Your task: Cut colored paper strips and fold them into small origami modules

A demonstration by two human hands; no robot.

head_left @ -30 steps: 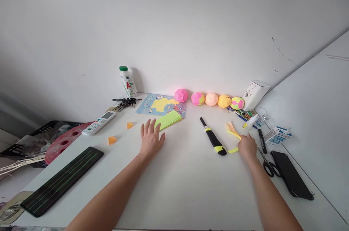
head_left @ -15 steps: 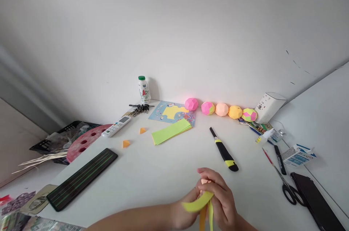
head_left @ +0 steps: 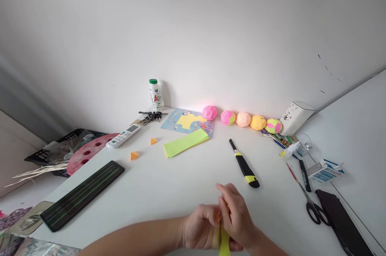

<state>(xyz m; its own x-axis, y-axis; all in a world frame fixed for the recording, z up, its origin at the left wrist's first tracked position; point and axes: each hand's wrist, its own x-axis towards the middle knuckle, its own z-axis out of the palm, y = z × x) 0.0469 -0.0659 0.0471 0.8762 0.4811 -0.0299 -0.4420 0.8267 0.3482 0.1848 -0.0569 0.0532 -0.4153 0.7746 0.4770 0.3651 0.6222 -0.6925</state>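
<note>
Head view: white worktop [head_left: 144,195], with a light-blue printed sheet [head_left: 185,122] near the wall, its line of characters too small to read. Upright beside the sheet, a green-capped white bottle [head_left: 156,97] shows a red "A" followed by a "D"; on the right, a blue-and-white carton [head_left: 325,172] carries lettering I cannot make out. Closer in, the right hand [head_left: 237,217] has its fingers closed around narrow paper strips [head_left: 224,243]; the left hand [head_left: 202,228] is right beside them, thumb almost at the strips, though whether its fingers grip cannot be told. The strips lie between the two hands, partly hidden by the right fingers, loose ends hanging toward the near edge, bright yellow with a sliver of orange, blurred.
</note>
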